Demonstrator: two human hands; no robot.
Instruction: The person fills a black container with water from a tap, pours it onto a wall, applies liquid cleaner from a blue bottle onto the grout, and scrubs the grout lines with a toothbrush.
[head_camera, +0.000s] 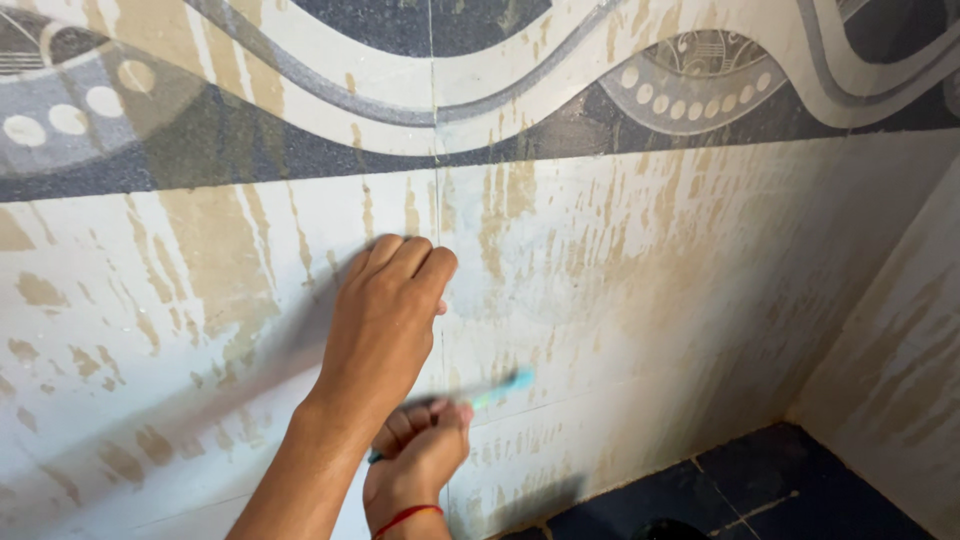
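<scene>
The tiled wall (650, 300) fills nearly everything in front of me: pale tiles streaked all over with brown, rusty-looking stains, topped by one decorative band (560, 90) of wavy grey, cream and dark shapes with rows of pale dots. A second wall (900, 360), stained the same way, meets it at the corner on the right. Below, in the lower right, lies a patch of dark blue floor (780, 490) with thin pale joints.

Two hands are at work, both rising from the bottom edge. The left hand (385, 320) is raised higher, its fingers curled and its knuckles resting against the wall beside a vertical tile joint; it holds nothing I can make out. The right hand (420, 455), lower, is closed around one small brush (495, 392) with a light blue, blurred head that lies against the tile just right of that joint. One red thread (405, 518) circles the right wrist.
</scene>
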